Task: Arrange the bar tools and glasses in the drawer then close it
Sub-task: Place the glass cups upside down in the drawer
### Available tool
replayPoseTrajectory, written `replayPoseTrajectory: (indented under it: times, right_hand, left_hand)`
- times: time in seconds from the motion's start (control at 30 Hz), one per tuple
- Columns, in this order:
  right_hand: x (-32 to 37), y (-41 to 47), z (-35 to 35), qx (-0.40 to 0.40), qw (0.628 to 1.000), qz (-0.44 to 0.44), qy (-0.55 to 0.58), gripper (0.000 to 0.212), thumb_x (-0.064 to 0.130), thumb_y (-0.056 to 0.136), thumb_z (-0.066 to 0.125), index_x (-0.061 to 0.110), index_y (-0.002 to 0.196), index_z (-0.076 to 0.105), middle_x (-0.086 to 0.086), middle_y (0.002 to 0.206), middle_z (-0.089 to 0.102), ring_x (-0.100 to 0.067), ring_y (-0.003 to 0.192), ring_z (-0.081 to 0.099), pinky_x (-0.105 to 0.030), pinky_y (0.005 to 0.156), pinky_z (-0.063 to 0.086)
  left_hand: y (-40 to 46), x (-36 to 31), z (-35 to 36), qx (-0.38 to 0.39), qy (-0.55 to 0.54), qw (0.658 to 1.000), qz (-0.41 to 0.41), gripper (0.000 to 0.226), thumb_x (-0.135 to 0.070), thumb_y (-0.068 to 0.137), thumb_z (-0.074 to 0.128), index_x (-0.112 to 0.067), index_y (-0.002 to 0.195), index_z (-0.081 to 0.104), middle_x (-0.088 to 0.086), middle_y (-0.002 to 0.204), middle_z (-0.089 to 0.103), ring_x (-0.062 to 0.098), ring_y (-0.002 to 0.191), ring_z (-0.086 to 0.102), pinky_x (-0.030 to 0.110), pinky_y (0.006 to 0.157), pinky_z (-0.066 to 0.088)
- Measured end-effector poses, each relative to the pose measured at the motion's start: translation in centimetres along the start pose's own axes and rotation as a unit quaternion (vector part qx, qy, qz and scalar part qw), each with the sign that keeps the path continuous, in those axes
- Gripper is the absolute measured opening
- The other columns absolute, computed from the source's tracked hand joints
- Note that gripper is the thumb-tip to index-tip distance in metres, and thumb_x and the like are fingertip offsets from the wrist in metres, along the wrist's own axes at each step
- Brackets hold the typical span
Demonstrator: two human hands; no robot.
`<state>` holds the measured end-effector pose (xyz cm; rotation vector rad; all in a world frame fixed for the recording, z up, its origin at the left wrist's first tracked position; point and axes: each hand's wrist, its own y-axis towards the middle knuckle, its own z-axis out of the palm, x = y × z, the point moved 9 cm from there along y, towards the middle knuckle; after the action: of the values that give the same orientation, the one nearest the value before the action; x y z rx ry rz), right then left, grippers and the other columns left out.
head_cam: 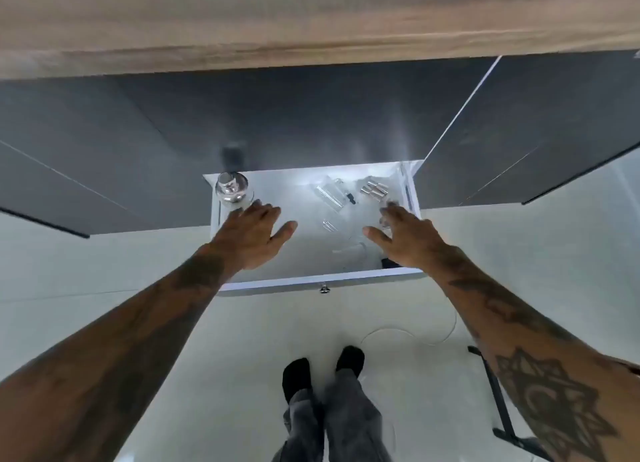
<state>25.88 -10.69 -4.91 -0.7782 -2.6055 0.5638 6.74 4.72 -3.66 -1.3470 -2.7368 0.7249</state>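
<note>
While reaching into the open drawer (277, 283), going in loose-fingered and gripping nothing, with the left hand (256, 234) right at the shaker (232, 189) in the back-left corner and the right hand (405, 239) over the clear glasses (330, 194), best nudging gently, keeping glass off metal.

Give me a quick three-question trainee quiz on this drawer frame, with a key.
1. True or false: the drawer is pulled open.
2. The silver shaker stands in the drawer's: A) far left corner, B) far right corner, C) near right corner.
3. Which hand has its fingertips at the shaker: the left hand or the right hand?
Key: 1 true; 2 A; 3 left hand.
</note>
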Motion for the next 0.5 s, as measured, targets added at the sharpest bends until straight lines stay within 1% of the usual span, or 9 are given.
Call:
replayPoseTrajectory:
  times: [0.07,0.13,0.2,0.27,0.33,0.37,0.43,0.47,0.5]
  right_hand:
    - [-1.3,1.8,2.8,0.022,1.0,0.007,0.0,0.067,0.061,0.095,0.03,0.014,0.143,0.035,-0.006,0.157,0.031,-0.028,0.14,0.037,-0.048,0.107,0.036]
    - [-2.3,3.7,6.7,0.052,0.999,-0.005,-0.012,0.066,0.06,0.095,0.03,0.014,0.143,0.035,-0.008,0.157,0.031,-0.03,0.14,0.038,-0.05,0.107,0.038]
    - [-3.6,6.6,9.9,0.065,0.998,-0.014,-0.012,0.064,0.056,0.097,0.034,0.013,0.144,0.035,-0.009,0.158,0.03,-0.031,0.14,0.036,-0.05,0.109,0.036]
    - [-4.5,9.2,12.8,0.077,0.997,-0.029,-0.012,0.06,0.048,0.098,0.041,0.012,0.146,0.033,-0.009,0.159,0.027,-0.031,0.141,0.034,-0.049,0.11,0.034]
    - [-5.1,11.2,15.6,0.088,0.995,-0.043,0.0,0.056,0.033,0.097,0.051,0.011,0.145,0.036,-0.009,0.157,0.031,-0.033,0.138,0.039,-0.048,0.107,0.038]
    - [-5.2,11.9,16.6,0.089,0.995,-0.051,0.012,0.053,0.025,0.094,0.055,0.01,0.142,0.039,-0.01,0.153,0.037,-0.034,0.133,0.044,-0.048,0.104,0.043]
    - [-5.6,13.1,18.4,0.093,0.993,-0.064,0.021,0.049,0.011,0.087,0.062,0.009,0.134,0.048,-0.011,0.141,0.049,-0.033,0.121,0.054,-0.046,0.095,0.05]
    - [-5.8,13.7,19.1,0.093,0.993,-0.068,0.019,0.049,0.006,0.084,0.064,0.009,0.131,0.05,-0.01,0.137,0.052,-0.032,0.117,0.056,-0.045,0.093,0.052]
    - [-5.9,14.2,19.6,0.089,0.993,-0.071,0.018,0.051,0.001,0.081,0.066,0.009,0.129,0.052,-0.01,0.134,0.054,-0.03,0.114,0.057,-0.042,0.092,0.052]
  left_hand:
    - [2.6,-0.6,3.0,0.03,0.005,1.0,0.007,0.065,-0.059,0.096,0.019,-0.015,0.142,0.037,0.008,0.146,0.043,0.027,0.137,0.036,0.045,0.112,0.03]
    - [5.5,-1.5,6.5,0.033,0.032,0.998,0.039,0.06,-0.054,0.098,0.024,-0.013,0.139,0.04,0.009,0.142,0.047,0.027,0.134,0.038,0.043,0.107,0.033]
    - [9.4,-2.5,9.1,0.009,0.055,0.996,0.072,0.055,-0.049,0.099,0.029,-0.011,0.136,0.043,0.011,0.135,0.051,0.03,0.127,0.044,0.042,0.1,0.037]
    - [12.6,-3.6,11.2,-0.012,0.063,0.991,0.115,0.052,-0.043,0.099,0.032,-0.007,0.132,0.047,0.015,0.127,0.055,0.034,0.117,0.051,0.044,0.094,0.042]
    - [15.0,-4.9,13.5,-0.017,0.073,0.982,0.174,0.054,-0.038,0.092,0.03,-0.001,0.123,0.054,0.019,0.117,0.061,0.038,0.111,0.056,0.048,0.087,0.049]
    - [15.9,-5.6,14.6,-0.018,0.078,0.975,0.205,0.052,-0.034,0.088,0.035,0.001,0.119,0.057,0.02,0.114,0.062,0.039,0.11,0.057,0.049,0.084,0.051]
    - [17.4,-6.7,16.9,-0.019,0.105,0.96,0.26,0.042,-0.021,0.08,0.057,0.001,0.114,0.06,0.021,0.114,0.063,0.039,0.109,0.059,0.049,0.081,0.053]
    - [18.2,-7.2,17.9,-0.025,0.123,0.95,0.284,0.042,-0.015,0.075,0.065,0.0,0.114,0.061,0.02,0.114,0.064,0.038,0.107,0.06,0.047,0.082,0.053]
    - [18.7,-7.8,18.6,-0.027,0.134,0.942,0.307,0.044,-0.01,0.072,0.07,-0.001,0.114,0.061,0.019,0.115,0.063,0.037,0.106,0.061,0.045,0.083,0.053]
